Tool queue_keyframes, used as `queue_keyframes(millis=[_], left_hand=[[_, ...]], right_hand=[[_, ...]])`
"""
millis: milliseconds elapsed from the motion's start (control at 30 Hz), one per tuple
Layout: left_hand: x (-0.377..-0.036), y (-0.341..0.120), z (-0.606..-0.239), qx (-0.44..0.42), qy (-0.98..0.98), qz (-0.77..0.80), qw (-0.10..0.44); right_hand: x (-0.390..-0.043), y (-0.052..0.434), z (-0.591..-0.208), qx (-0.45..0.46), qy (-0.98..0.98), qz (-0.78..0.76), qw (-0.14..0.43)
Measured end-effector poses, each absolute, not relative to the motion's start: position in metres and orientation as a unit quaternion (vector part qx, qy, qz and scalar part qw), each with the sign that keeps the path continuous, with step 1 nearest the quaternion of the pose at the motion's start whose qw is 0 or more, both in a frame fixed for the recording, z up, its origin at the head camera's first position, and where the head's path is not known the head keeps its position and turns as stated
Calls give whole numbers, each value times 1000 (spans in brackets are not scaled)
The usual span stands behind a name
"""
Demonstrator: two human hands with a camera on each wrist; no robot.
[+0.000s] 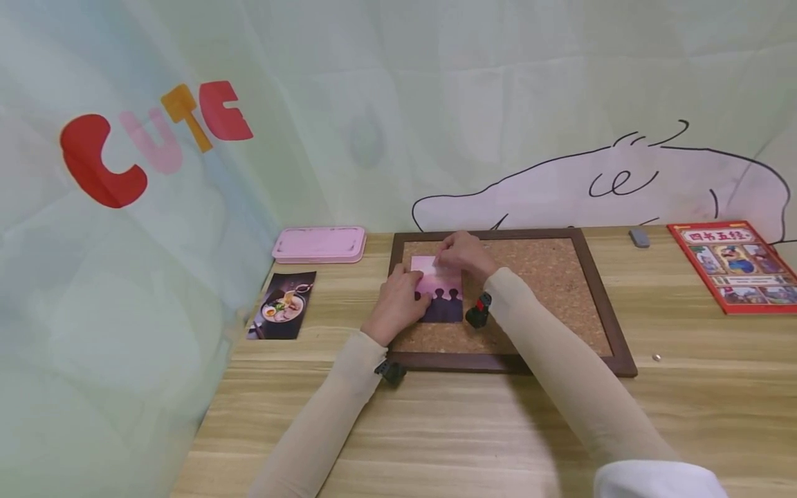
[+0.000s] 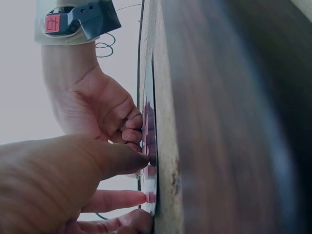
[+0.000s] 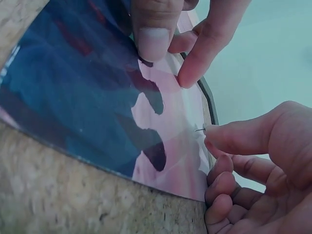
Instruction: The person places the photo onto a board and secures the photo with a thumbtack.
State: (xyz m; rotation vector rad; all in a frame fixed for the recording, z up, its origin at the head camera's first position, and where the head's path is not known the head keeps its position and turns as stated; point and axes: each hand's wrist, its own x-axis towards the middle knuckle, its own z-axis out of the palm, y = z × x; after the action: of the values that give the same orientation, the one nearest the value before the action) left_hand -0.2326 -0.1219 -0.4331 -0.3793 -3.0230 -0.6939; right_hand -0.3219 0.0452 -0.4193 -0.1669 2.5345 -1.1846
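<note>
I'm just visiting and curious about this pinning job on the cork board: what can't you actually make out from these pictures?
- Pin: right wrist view shows only a thin metal tip; the right hand pinching it hides its head.
- Pink photo card: head view, upper part covered by both hands.
- Left hand: left wrist view is too close and blurred to show what its fingertips press.
- Red book: cover print too small to read.
- Small object on the table: too tiny to identify.

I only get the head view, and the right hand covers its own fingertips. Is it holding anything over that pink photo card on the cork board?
Observer: Yes, the right hand pinches a pin at the pink photo card.
Operator: Pushed in?
Observer: Not fully; the right wrist view shows its bare shaft.
Operator: And the left hand?
Observer: The left hand presses its thumb tip down on the card.
</note>
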Motion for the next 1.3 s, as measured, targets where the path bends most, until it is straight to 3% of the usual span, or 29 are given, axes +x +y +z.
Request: queue_keyframes(millis=[667,1300], left_hand=[[-233,-121,-435,-114,-968,-224,3],[-232,-121,-434,-115,-966,-231,7]], right_hand=[[-326,45,-413,-42,896,-392,206],[-327,40,-414,-42,910,-364,195]])
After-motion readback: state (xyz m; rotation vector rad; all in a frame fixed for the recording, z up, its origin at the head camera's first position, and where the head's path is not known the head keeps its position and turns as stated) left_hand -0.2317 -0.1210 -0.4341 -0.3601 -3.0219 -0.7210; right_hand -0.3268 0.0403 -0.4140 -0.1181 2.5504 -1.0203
